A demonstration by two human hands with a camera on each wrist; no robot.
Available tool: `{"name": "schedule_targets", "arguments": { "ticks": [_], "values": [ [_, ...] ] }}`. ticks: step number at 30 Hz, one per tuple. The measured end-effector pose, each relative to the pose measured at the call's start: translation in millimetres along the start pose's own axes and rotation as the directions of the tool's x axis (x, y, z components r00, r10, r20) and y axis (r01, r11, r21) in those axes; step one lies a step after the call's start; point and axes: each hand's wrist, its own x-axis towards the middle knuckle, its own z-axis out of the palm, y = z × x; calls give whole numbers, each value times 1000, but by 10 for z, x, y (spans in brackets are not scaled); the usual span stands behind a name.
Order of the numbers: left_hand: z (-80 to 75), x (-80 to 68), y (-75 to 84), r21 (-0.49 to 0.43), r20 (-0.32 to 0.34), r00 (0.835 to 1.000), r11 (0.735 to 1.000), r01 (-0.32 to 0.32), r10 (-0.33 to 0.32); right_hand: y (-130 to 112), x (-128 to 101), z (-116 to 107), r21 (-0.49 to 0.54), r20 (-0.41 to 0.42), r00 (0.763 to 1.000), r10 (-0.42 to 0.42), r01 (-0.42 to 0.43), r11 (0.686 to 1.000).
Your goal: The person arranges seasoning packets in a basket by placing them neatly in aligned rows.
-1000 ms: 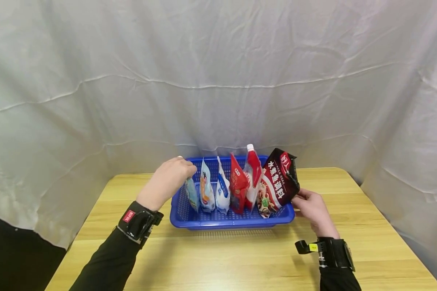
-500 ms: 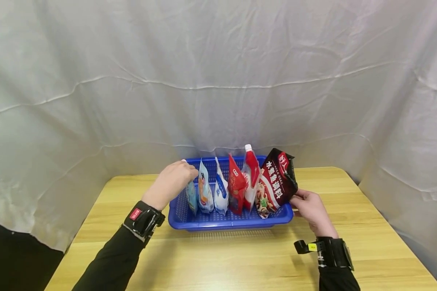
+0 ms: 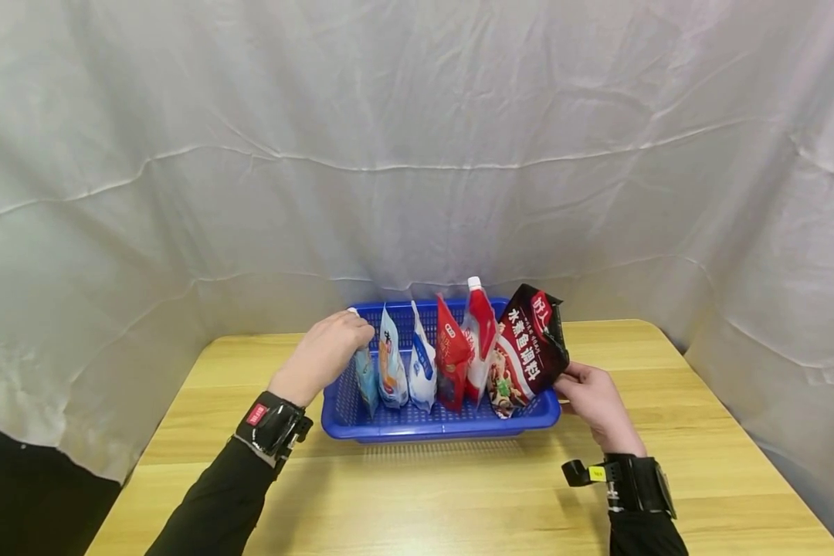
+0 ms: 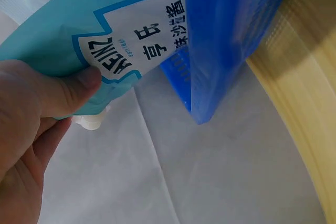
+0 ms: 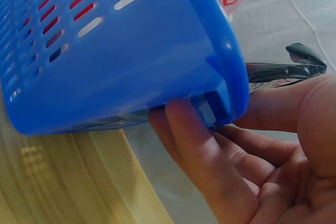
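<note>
My left hand (image 3: 325, 349) pinches the upper part of a light-blue spouted pouch (image 3: 366, 380) at the left end of a blue plastic basket (image 3: 445, 428). The left wrist view shows the thumb lying flat on this teal Heinz-labelled pouch (image 4: 58, 27), near its white cap (image 4: 91, 120). At the basket's other end my right hand (image 3: 595, 401) grips the rim. In the right wrist view its fingers (image 5: 202, 150) lie against the outside of the basket wall (image 5: 152, 56), with the thumb on the rim's other side. A black seasoning packet (image 3: 531, 344) leans just above that hand.
Between the hands several packets stand in a row: a pale blue one (image 3: 392, 367), a white one (image 3: 422, 374), a red one (image 3: 452, 363) and a red pouch with a white cap (image 3: 482, 332). The wooden table (image 3: 417, 494) meets a grey cloth backdrop (image 3: 417, 154).
The left hand has shifted slightly left and down with the light-blue pouch over the last half second. The right hand keeps its hold on the basket, and the other packets look unmoved.
</note>
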Motion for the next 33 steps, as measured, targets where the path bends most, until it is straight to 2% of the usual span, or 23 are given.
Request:
{"name": "schedule_targets", "arguments": {
  "ticks": [6, 14, 17, 20, 22, 25, 28, 31, 33],
  "values": [
    [23, -17, 15, -19, -23, 1000, 1000, 1, -2, 6, -12, -8, 0, 0, 1000, -3, 3, 1000],
    [27, -116, 86, -29, -17, 1000, 999, 21, -21, 51, -73, -20, -7, 7, 1000, 1, -1, 1000],
    [-4, -140, 105, -63, -24, 998, 997, 48, -50, 50, -92, -25, -1, 1, 1000, 0, 0, 1000],
    [-45, -153, 113, -99, -37, 994, 990, 100, -104, 34, -103, -42, -4, -8, 1000, -9, 9, 1000],
    [-58, -154, 107, -129, -73, 987, 982, 136, -146, 12, -106, -75, -26, -25, 999, -20, 20, 999],
    [-76, -221, 70, -172, -140, 962, 963, 208, -233, -56, -70, -101, -117, -60, 995, -81, 74, 990],
    [-58, -357, 28, -215, -210, 916, 931, 297, -341, -91, -38, -120, -234, -119, 976, -180, 149, 961],
    [-13, -553, -14, -242, -241, 855, 881, 406, -460, -69, -10, -133, -349, -188, 929, -318, 240, 906],
    [22, -694, -42, -251, -242, 818, 849, 466, -521, -30, 19, -145, -411, -216, 887, -408, 297, 862]
  ]
}}
